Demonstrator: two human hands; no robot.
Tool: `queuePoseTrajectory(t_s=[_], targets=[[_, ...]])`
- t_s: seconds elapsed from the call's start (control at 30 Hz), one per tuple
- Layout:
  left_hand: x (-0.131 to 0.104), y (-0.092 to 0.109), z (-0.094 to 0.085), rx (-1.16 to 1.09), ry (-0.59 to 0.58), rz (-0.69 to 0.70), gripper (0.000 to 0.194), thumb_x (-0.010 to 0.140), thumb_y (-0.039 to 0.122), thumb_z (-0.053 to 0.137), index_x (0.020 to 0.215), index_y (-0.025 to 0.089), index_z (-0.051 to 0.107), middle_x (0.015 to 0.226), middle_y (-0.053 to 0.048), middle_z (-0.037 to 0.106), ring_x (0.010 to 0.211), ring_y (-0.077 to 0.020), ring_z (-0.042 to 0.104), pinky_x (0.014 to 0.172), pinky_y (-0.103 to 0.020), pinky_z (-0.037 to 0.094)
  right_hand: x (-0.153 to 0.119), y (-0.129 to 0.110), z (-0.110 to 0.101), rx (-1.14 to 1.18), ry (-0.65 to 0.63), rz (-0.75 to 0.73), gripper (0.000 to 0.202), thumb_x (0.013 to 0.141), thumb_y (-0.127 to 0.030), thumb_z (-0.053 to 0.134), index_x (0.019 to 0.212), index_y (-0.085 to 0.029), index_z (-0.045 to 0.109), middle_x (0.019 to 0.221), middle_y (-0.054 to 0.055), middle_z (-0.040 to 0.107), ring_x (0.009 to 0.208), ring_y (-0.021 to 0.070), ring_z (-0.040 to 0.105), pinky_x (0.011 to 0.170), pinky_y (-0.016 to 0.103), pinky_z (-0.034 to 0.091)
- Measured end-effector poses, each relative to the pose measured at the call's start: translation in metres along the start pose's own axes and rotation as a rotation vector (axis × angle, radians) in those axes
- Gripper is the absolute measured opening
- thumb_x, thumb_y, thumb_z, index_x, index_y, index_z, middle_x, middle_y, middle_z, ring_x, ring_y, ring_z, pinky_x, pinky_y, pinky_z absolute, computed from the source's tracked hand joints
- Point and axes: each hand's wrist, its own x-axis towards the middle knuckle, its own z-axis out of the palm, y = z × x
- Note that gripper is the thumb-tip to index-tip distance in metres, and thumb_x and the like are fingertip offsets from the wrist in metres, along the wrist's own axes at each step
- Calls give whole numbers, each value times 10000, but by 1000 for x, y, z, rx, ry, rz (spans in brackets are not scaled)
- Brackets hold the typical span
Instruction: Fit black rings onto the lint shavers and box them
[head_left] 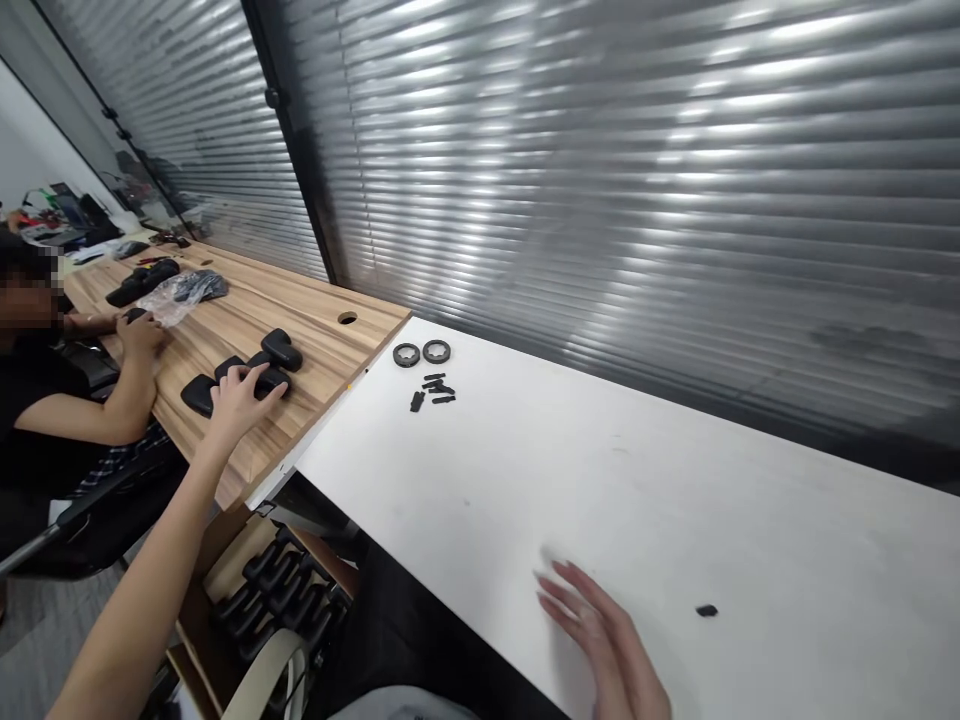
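My left hand [241, 402] reaches over the wooden table, its fingers and thumb curled around a black, rounded, bent plastic part [271, 382]. Close beside it lie more such parts: one black part [197, 395] to the left and another black part [282, 349] behind. Over the white table, my right hand [600, 635] has its fingers stretched out and holds nothing. A small black piece [706, 610] lies to the right of that hand.
Two black rings [406, 355] and several small black pieces [438, 385] lie on the white table [525, 450]. Below stands a cardboard box [225, 545] of black parts. A co-worker [82, 400] sits at the wooden table [315, 300], near a plastic bag [172, 298].
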Motion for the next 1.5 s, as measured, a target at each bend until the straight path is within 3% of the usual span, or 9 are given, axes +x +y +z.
queuePoseTrajectory(t_s=[0.2, 0.53, 0.77, 0.9, 0.97, 1.03, 1.17, 1.33, 1.5], targets=[[14, 3, 27, -24, -132, 82, 617, 1037, 653, 548, 1447, 207, 664, 1665, -157, 490, 1270, -399, 699, 1009, -444, 563, 7, 8, 7, 5, -72, -44, 664, 914, -784, 700, 1241, -222, 832, 1314, 151, 822, 1169, 359, 823, 1038, 417, 688], [10, -9, 30, -127, -61, 109, 415, 982, 547, 601, 1169, 193, 712, 1424, -148, 720, 1274, -388, 690, 952, -421, 565, 3, -5, 11, 106, -112, -38, 662, 918, -806, 692, 1175, -219, 860, 1181, 171, 851, 1114, 372, 832, 1024, 479, 686], [-56, 17, -13, -399, 70, -61, 554, 872, 717, 698, 1081, 214, 796, 668, -52, 707, 765, -334, 766, 713, -402, 609, -5, -15, 16, 176, -62, -39, 617, 932, -782, 706, 1131, -217, 855, 1117, 154, 848, 1056, 351, 826, 1037, 506, 669], [-117, 67, -39, -758, 127, 45, 468, 843, 692, 778, 992, 249, 796, 1121, -75, 825, 786, -291, 778, 643, -417, 686, -2, -13, 15, 163, -168, -38, 621, 935, -774, 710, 1161, -213, 849, 1149, 168, 844, 1108, 363, 820, 1044, 522, 671], [-143, 97, -44, -974, 39, 159, 373, 856, 633, 828, 923, 268, 788, 1179, -69, 825, 962, -319, 805, 686, -411, 728, 1, -9, 14, 191, -190, -47, 628, 936, -766, 717, 1193, -205, 836, 1155, 177, 840, 1104, 362, 819, 1032, 529, 677], [-165, 125, -38, -1123, -148, 211, 348, 874, 609, 842, 913, 267, 792, 1210, -77, 822, 843, -286, 809, 658, -411, 734, 3, -3, 14, 262, -180, -57, 604, 970, -720, 710, 1292, -215, 794, 1211, 178, 825, 1098, 349, 817, 1021, 534, 678], [-205, 170, -3, -1387, -624, 270, 398, 860, 599, 881, 921, 215, 794, 1229, -133, 811, 563, -202, 737, 564, -389, 703, 1, 10, 15, 481, -140, -111, 732, 992, -676, 718, 1591, -284, 564, 1517, 191, 684, 1259, 359, 759, 1052, 570, 655], [-253, 211, 35, -1497, -993, 326, 328, 884, 451, 907, 1009, 176, 777, 1415, -178, 706, 676, -203, 775, 652, -350, 696, -3, 12, 23, 657, -31, -185, 886, 841, -604, 919, 1579, -323, 515, 1569, 140, 650, 1435, 369, 653, 1233, 594, 516], [-274, 222, 55, -1554, -1216, 67, 707, 800, 407, 979, 1432, 294, 684, 1498, -172, 662, 714, -215, 753, 674, -364, 672, 0, 2, 30, 776, 80, -153, 588, 861, -452, 922, 1350, -306, 630, 1445, 81, 707, 1428, 330, 647, 1246, 564, 502]])
